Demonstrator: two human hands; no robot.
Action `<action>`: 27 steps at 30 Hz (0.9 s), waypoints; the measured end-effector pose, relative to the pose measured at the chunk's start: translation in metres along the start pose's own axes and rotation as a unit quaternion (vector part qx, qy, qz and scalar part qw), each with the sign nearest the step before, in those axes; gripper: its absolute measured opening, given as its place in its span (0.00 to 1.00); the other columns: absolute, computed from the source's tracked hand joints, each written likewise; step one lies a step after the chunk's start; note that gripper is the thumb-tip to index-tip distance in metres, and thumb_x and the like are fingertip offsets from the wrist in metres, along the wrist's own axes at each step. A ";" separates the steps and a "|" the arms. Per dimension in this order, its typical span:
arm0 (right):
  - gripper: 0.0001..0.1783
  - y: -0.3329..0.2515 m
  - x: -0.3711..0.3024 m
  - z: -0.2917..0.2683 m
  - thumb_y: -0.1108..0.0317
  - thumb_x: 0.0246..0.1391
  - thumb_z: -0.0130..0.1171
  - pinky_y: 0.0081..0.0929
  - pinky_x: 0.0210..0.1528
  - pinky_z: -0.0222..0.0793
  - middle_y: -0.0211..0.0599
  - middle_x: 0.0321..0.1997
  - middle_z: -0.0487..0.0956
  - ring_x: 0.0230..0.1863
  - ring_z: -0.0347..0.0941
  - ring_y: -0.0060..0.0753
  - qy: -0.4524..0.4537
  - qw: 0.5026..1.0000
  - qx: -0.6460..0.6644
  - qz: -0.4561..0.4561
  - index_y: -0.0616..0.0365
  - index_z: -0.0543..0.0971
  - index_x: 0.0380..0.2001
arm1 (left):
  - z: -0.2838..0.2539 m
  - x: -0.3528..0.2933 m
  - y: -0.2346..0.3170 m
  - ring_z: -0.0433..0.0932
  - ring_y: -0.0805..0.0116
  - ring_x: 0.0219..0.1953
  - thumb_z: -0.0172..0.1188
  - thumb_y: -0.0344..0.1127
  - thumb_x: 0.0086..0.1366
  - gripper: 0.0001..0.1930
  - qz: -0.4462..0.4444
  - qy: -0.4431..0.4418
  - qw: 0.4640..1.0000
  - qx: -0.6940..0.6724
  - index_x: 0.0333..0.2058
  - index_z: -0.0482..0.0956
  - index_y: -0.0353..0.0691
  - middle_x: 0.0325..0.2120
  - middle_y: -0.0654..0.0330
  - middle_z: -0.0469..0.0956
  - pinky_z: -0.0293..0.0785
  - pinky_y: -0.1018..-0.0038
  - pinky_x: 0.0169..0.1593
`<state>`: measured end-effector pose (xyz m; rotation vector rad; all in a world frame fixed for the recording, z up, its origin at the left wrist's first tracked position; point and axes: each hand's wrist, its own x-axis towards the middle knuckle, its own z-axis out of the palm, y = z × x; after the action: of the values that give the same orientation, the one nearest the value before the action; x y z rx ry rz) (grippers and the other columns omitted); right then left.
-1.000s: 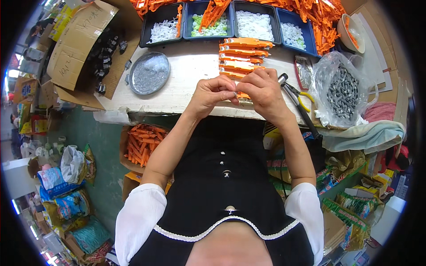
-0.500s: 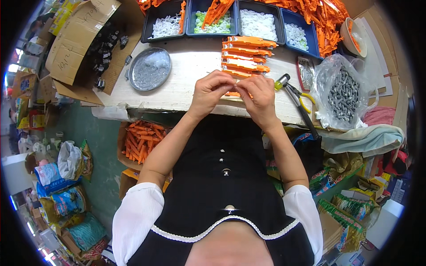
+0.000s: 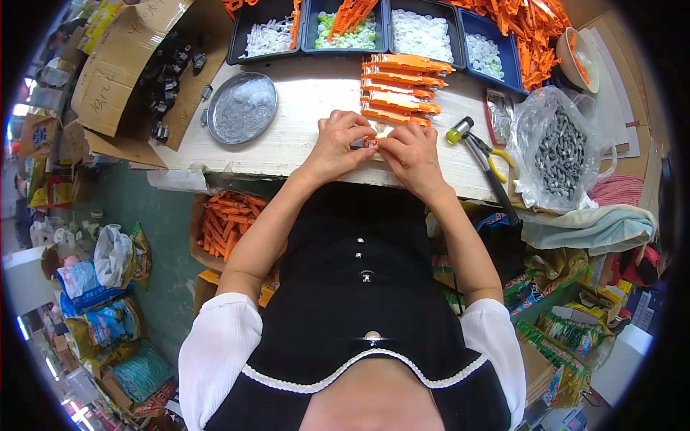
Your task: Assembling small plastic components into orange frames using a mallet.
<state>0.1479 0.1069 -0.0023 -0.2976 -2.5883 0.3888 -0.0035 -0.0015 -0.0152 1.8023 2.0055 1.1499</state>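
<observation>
The orange piece [image 3: 371, 142] sits at the near side of the white table [image 3: 305, 108], pinched by the left hand [image 3: 336, 148], the right hand [image 3: 412, 152] bunched close beside it, its grip unclear, with orange parts [image 3: 402, 82] beyond, then dark trays [image 3: 338, 51].

Bench [image 3: 302, 108] before me. Left hand [image 3: 339, 146] and right hand [image 3: 411, 154] near its front edge, small piece [image 3: 370, 142] between them. Row of long pieces [image 3: 402, 80] just beyond; trays [image 3: 343, 51] of parts behind that. Dish [image 3: 213, 123] left of the row, carton [image 3: 108, 93] farther left. To my right: hammer [image 3: 490, 176], pliers [image 3: 501, 152] beside it, then plastic bag [image 3: 522, 144] of parts.
</observation>
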 end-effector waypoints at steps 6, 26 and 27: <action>0.07 0.012 -0.003 -0.011 0.69 0.43 0.60 0.29 0.40 0.51 0.27 0.31 0.73 0.38 0.66 0.30 0.010 0.998 0.045 0.036 0.53 0.77 0.30 | 0.001 0.009 0.003 0.65 0.65 0.45 0.65 0.36 0.46 0.11 -0.011 -0.040 0.999 0.015 0.31 0.78 0.43 0.35 0.65 0.72 0.55 0.67 0.48; 0.12 0.173 -0.050 -0.091 0.66 0.43 0.58 0.41 0.38 0.66 0.49 0.32 0.74 0.35 0.71 0.51 -0.002 0.939 -0.105 0.328 0.59 0.76 0.33 | 0.104 0.280 0.066 0.70 0.57 0.36 0.57 0.31 0.44 0.04 0.216 -0.118 0.920 0.306 0.22 0.78 0.41 0.27 0.58 0.75 0.59 0.59 0.37; 0.13 0.168 -0.045 -0.090 0.66 0.43 0.58 0.42 0.38 0.67 0.49 0.32 0.73 0.35 0.71 0.52 -0.005 0.934 -0.117 0.336 0.59 0.76 0.33 | 0.117 0.293 0.060 0.70 0.57 0.36 0.57 0.31 0.43 0.05 0.203 -0.128 0.913 0.330 0.22 0.78 0.40 0.27 0.57 0.76 0.59 0.59 0.36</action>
<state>0.2552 0.2707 -0.0024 -1.2819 -2.4729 0.3041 0.0465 0.3100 0.0433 2.6178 2.0551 0.2528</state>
